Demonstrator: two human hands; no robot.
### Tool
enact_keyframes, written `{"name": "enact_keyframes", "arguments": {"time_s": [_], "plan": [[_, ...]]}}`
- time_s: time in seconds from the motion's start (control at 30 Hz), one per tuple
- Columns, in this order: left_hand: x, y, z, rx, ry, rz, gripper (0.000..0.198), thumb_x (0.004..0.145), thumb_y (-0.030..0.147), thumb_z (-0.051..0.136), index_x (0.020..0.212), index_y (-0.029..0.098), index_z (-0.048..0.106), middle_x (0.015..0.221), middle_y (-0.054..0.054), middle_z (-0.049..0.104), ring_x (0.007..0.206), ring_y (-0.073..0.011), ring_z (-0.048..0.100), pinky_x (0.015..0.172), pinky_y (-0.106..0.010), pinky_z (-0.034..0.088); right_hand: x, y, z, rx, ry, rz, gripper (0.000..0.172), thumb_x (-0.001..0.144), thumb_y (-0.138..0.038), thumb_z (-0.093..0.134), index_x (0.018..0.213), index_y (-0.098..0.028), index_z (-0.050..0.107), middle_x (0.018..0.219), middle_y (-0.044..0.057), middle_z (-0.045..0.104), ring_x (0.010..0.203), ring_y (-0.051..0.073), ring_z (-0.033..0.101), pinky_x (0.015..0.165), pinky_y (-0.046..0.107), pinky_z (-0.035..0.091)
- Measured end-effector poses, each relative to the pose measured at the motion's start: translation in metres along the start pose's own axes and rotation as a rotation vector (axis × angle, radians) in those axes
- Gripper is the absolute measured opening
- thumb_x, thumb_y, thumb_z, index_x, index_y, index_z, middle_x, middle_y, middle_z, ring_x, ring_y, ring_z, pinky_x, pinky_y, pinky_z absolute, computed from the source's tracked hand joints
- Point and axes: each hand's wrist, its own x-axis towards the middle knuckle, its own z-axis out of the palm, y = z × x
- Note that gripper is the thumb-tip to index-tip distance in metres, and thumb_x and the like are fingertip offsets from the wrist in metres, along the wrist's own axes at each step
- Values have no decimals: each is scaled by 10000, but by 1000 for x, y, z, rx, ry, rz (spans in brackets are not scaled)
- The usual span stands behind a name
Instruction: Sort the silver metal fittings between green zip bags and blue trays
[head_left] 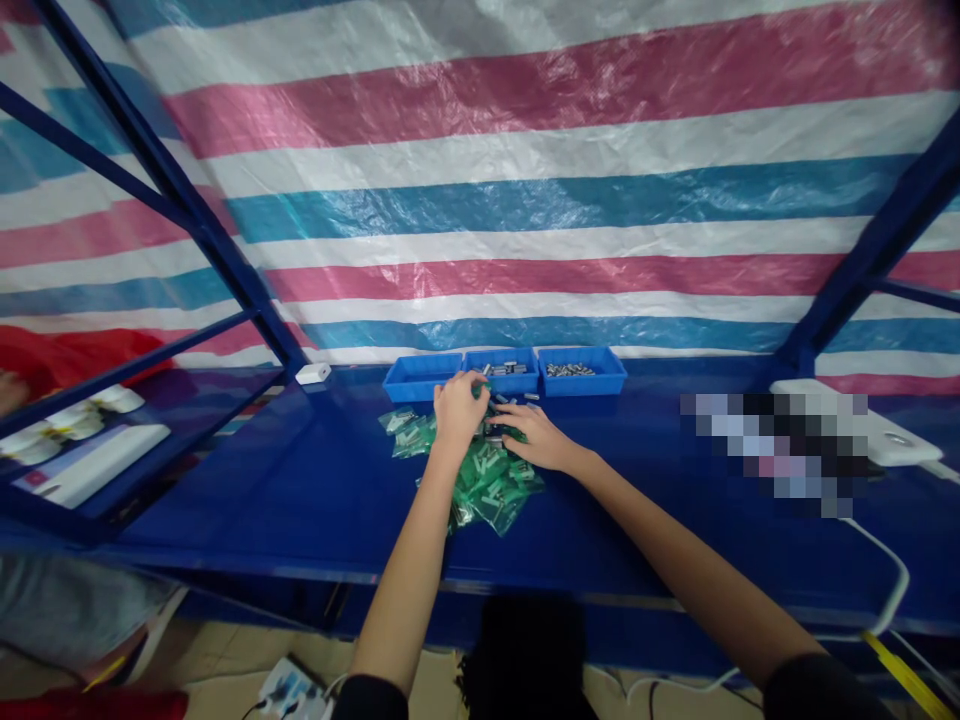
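- The green bags [491,480] lie in a loose heap on the blue tabletop [300,480], just in front of three blue trays. A few lie apart at the heap's left edge.
- Our left hand [459,405] is curled over the far end of the heap, near the middle tray [502,386]. We cannot tell whether it grips a bag or a metal piece.
- Our right hand [536,437] rests flat on the bags, fingers stretched out, gripping nothing that we can see.
- The middle tray and the right tray [581,387] hold small metal pieces; the left tray [420,390] looks nearly bare.
- We judge the work to be midway: many bags seem to hold something pale, yet there are pieces left in the trays.
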Motion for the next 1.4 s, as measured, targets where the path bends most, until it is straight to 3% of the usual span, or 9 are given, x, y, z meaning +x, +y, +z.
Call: {"name": "enact_keyframes", "arguments": {"time_s": [0.1, 0.27, 0.4, 0.67, 0.87, 1.03, 1.17, 1.23, 1.4], "plan": [[0, 2, -3, -28, 23, -5, 127, 780, 198, 528, 857, 227, 625, 941, -27, 647, 901, -208, 581, 801, -314, 371, 1, -5, 0, -38, -33, 5, 356, 859, -268, 455, 1203, -255, 546, 1331, 107, 463, 1238, 262, 389, 982, 482, 272], [1, 0, -1, 7, 2, -16, 139, 742, 187, 550, 857, 223, 619, 838, -30, 617, 886, -223, 562, 789, -325, 366, 3, -14, -7, -98, 43, 51, 221, 816, -342, 549, 984, -232, 642, 1052, 63, 628, 1034, 227, 525, 914, 409, 311], [0, -1, 4, -2, -33, -28, 163, 733, 185, 545, 880, 227, 601, 783, -21, 590, 857, -218, 556, 784, -333, 366, 5, -19, -8, -132, 102, 175, 150, 761, -338, 613, 847, -222, 654, 918, 44, 647, 933, 221, 547, 837, 360, 358], [-3, -2, 10, 53, -106, -13, 77, 676, 129, 554, 680, 195, 513, 861, -35, 590, 955, -241, 504, 826, -363, 357, 5, -12, -8, -44, 113, 331, 152, 759, -333, 588, 860, -267, 681, 890, 16, 648, 897, 190, 573, 698, 270, 420], [-1, -3, 9, 86, -104, -25, 136, 659, 88, 513, 711, 213, 500, 688, -7, 573, 855, -217, 526, 760, -316, 365, 2, 0, -17, 46, 33, 432, 193, 750, -407, 590, 843, -266, 683, 778, -26, 671, 706, 146, 601, 574, 232, 389], [0, -2, 3, 119, 0, 7, 202, 637, 49, 468, 721, 226, 519, 614, -2, 557, 858, -225, 514, 739, -309, 347, -1, 3, -21, 67, -12, 374, 229, 790, -418, 543, 922, -285, 675, 851, -14, 659, 751, 154, 601, 610, 241, 404], [1, -4, -2, 163, 48, 41, 268, 622, 15, 432, 738, 227, 547, 678, -14, 585, 883, -226, 508, 748, -323, 337, -4, 3, -21, 61, -19, 262, 467, 688, -499, 641, 1104, -290, 608, 1045, 42, 591, 977, 226, 545, 787, 331, 419], [1, -5, -2, 172, -23, 50, 267, 617, 21, 444, 724, 230, 571, 688, -17, 597, 899, -230, 509, 773, -340, 334, -4, 1, -19, 33, -25, 177, 487, 683, -480, 656, 1129, -297, 592, 1144, 57, 549, 1080, 262, 481, 862, 401, 380], [-2, -2, 4, 187, -246, 19, 94, 603, 175, 577, 678, 223, 609, 713, -32, 617, 908, -262, 510, 849, -413, 316, 0, 0, -11, 61, -82, -7, 242, 823, -329, 542, 1040, -287, 642, 1132, 43, 583, 1043, 229, 498, 920, 430, 316]]}}
